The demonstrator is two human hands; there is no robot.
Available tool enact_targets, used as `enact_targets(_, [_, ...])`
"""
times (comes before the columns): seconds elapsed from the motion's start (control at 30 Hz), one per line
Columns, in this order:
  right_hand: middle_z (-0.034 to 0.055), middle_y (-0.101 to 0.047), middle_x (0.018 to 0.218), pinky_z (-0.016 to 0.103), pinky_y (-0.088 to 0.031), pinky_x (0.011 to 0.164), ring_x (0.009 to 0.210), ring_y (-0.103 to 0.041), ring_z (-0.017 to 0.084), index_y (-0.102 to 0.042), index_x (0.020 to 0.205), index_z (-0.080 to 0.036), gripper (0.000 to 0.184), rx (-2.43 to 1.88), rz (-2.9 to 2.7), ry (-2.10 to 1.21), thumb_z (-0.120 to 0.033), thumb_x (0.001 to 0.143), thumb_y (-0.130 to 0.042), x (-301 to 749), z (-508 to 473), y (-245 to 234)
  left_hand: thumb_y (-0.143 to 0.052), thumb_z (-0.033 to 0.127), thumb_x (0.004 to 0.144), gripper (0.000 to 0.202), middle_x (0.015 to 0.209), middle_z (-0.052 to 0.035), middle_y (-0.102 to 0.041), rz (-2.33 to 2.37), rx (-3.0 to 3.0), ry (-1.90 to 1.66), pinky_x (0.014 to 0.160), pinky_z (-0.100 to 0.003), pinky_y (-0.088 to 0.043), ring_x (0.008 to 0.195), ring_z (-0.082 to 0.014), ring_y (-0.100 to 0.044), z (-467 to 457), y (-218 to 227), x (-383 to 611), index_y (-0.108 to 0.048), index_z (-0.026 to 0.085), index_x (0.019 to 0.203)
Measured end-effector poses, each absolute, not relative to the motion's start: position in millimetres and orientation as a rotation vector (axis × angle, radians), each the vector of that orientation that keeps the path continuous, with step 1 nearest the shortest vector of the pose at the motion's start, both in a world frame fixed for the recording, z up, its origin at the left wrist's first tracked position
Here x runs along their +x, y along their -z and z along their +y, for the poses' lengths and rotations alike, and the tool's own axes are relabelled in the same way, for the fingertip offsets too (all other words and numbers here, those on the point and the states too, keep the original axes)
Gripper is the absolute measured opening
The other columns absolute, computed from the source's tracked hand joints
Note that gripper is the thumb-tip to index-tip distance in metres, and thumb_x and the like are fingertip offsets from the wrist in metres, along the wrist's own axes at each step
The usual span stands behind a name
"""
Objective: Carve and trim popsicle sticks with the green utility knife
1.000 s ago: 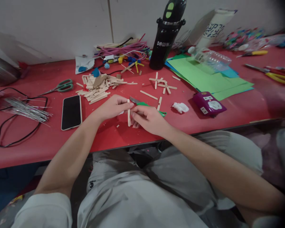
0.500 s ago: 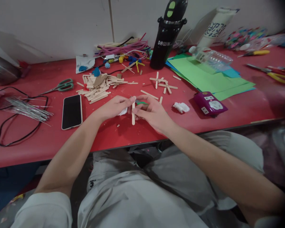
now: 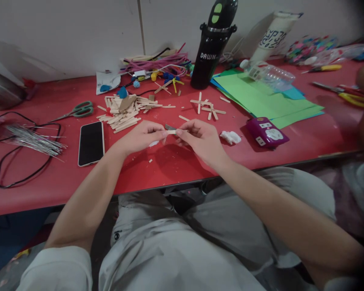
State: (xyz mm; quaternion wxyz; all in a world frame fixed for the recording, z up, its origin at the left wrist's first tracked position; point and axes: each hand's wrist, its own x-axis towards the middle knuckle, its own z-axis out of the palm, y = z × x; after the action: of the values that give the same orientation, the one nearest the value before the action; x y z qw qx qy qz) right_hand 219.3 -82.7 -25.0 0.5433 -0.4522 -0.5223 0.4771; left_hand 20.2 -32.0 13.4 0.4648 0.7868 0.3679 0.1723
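Note:
Between the fingertips of my left hand (image 3: 144, 135) and my right hand (image 3: 202, 139), a wooden craft stick (image 3: 171, 132) is held level above the red table. Both hands are closed on it, one at each end, with the thumbs on the near side. Just behind the stick a grey blade (image 3: 170, 127) shows; whether a hand holds it or it lies on the table, I cannot tell. Partly hidden under my left fingers is a scrap of white tissue (image 3: 153, 143). Beyond my left hand lies a pile of craft sticks (image 3: 124, 111). Several sticks form crossed shapes (image 3: 208, 106) beyond my right hand.
A phone (image 3: 91, 143), green-handled scissors (image 3: 75, 112) and metal wires (image 3: 36, 139) are at left. A black bottle (image 3: 210, 52) stands at the back. Coloured paper (image 3: 267, 95), a purple packet (image 3: 267, 132), crumpled tissue (image 3: 230, 137) and pliers (image 3: 342, 93) lie to the right.
The craft stick has turned from upright to level. My left fingers now hold one end and my right fingers the other. The grey blade has come into sight behind it.

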Motion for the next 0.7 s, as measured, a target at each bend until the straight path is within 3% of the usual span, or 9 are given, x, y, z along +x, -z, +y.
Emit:
enact_targets(0.23, [-0.0007, -0.062, 0.064, 0.026, -0.047, 0.055, 0.056, -0.057, 0.011, -0.065, 0.076, -0.018, 0.024, -1.137, -1.522, -0.91, -0.04, 0.084, -0.069, 220.2, -88.7, 20.8, -0.052, 0.04, 0.089, 0.038, 0.052, 0.004, -0.045, 0.922, 1.94, -0.565, 0.053, -0.024, -0.029, 0.05, -0.0069, -0.04, -32.7, -14.1, 20.7, -0.053, 0.016, 0.06])
enact_targets(0.43, [0.0015, -0.067, 0.071, 0.026, -0.044, 0.061, 0.06, -0.056, 0.012, -0.068, 0.085, -0.018, 0.021, -1.135, -1.853, -0.658, -0.037, 0.091, -0.06, 221.1, -93.3, 16.6, -0.054, 0.042, 0.088, 0.04, 0.052, 0.0047, -0.042, 0.951, 1.903, -0.517, 0.053, -0.025, -0.028, 0.05, -0.0068, -0.037, -36.1, -14.7, 23.8, -0.048, 0.017, 0.057])
enact_targets(0.7, [-0.0019, -0.062, 0.06, 0.026, -0.042, 0.064, 0.055, -0.058, 0.012, -0.062, 0.081, -0.02, 0.027, -1.079, -2.037, -0.763, -0.036, 0.098, -0.048, 222.4, -94.2, 17.8, -0.057, 0.042, 0.085, 0.038, 0.053, 0.0047, -0.041, 0.943, 1.898, -0.408, 0.053, -0.024, -0.027, 0.051, -0.0067, -0.036, -35.6, -14.1, 25.5, -0.048, 0.016, 0.058])
